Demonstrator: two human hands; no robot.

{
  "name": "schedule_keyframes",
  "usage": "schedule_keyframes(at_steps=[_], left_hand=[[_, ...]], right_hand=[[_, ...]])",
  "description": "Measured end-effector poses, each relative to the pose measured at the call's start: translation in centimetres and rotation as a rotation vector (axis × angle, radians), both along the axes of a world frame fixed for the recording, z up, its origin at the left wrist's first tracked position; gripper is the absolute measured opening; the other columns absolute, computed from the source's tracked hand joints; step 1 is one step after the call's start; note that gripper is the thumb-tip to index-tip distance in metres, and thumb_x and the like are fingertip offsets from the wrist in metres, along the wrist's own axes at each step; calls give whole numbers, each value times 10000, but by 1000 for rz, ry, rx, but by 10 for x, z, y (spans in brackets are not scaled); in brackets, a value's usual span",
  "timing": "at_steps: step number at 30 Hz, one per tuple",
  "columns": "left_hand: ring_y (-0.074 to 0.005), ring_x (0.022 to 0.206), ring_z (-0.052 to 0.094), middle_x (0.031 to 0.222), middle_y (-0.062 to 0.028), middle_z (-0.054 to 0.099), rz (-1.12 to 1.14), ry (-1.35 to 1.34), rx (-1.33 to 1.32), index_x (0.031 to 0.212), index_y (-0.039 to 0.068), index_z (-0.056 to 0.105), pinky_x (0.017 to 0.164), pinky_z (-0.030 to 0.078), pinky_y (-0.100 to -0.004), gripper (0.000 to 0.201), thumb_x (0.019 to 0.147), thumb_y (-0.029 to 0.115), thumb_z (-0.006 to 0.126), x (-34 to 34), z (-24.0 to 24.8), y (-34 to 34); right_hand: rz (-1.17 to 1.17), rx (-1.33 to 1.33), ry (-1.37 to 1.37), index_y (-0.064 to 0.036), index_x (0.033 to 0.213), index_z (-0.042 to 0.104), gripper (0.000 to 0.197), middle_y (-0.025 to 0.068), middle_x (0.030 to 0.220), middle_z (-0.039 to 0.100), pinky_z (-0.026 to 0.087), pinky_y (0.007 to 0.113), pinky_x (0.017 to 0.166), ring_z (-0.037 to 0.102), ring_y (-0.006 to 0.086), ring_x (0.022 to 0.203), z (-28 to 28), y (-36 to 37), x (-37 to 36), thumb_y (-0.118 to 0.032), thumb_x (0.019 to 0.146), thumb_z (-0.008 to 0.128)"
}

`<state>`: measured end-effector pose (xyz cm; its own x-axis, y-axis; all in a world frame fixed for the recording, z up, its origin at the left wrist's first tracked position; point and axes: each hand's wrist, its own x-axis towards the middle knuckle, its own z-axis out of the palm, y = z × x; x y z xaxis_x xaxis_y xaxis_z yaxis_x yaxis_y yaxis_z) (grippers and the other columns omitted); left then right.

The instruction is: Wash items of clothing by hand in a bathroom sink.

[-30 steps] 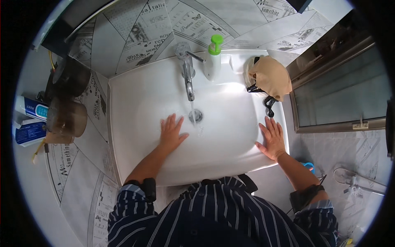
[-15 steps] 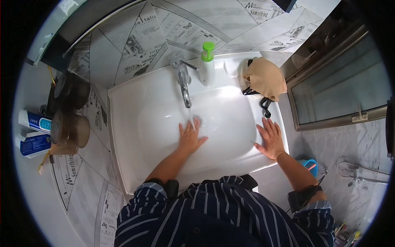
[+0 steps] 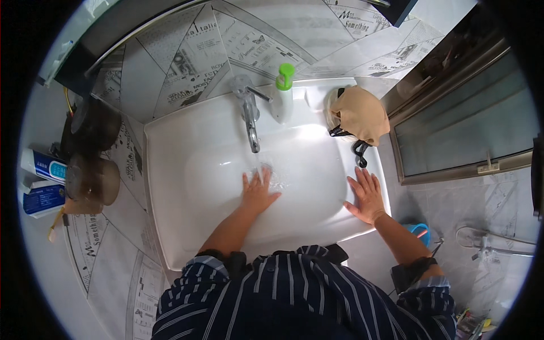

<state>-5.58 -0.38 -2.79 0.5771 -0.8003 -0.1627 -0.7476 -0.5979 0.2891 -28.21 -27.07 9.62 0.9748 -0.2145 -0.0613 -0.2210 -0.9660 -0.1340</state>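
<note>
My left hand [image 3: 259, 193] lies in the white sink basin [image 3: 215, 181], fingers spread, fingertips close by the drain. Water runs from the chrome faucet [image 3: 251, 129] down to those fingertips and splashes around them. It holds nothing. On the basin's right rim rests my right hand [image 3: 366, 199], palm down with its fingers apart. Just beyond its fingertips sits a beige fabric item [image 3: 361, 113] with black straps, draped over something rounded; what lies under it is mostly hidden.
A white pump bottle [image 3: 281, 106] with a green top stands right of the faucet. At left, toothpaste tubes [image 3: 45, 195] and dark translucent cups [image 3: 93, 181] hang by the wall. A glass-panelled door [image 3: 470, 119] is at right, above a blue bucket [image 3: 418, 232].
The whole view has shifted slightly left. Both hands keep nearly the same places, and more splashing shows around the drain beside my left fingertips.
</note>
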Motion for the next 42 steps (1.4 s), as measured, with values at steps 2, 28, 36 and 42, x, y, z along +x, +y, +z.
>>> schedule_keyframes(at_steps=[2,28,36,42], left_hand=[[-313,1347,232,1446,-160,267,15,-27,-69,1376,15,286,1068,24,-592,789,821,530,507,1,2,2],[-350,1223,389,1363,-187,363,34,-162,-22,1340,58,372,1036,203,-585,603,873,421,487,-19,2,3],[-326,1336,231,1420,-213,270,152,-131,-133,1338,23,379,1056,137,-581,682,848,483,495,-16,-1,1],[-319,1353,187,1452,-222,192,140,-145,-141,1311,-24,402,1063,108,-574,769,816,559,485,-10,-9,0]], right_hand=[[25,57,-83,-112,1356,339,703,154,1438,268,182,462,1080,238,338,1337,1,-1,1,-389,775,622],[-484,535,-851,-29,1117,363,737,147,1172,389,339,384,965,402,290,1119,-30,-60,148,-168,565,831],[-547,1137,-782,-43,1130,364,612,89,1101,459,427,318,865,490,220,1023,-28,-48,133,-85,663,757],[-620,1742,-355,-22,1197,461,552,80,1054,584,481,308,788,574,174,940,-12,-14,81,-19,697,693]])
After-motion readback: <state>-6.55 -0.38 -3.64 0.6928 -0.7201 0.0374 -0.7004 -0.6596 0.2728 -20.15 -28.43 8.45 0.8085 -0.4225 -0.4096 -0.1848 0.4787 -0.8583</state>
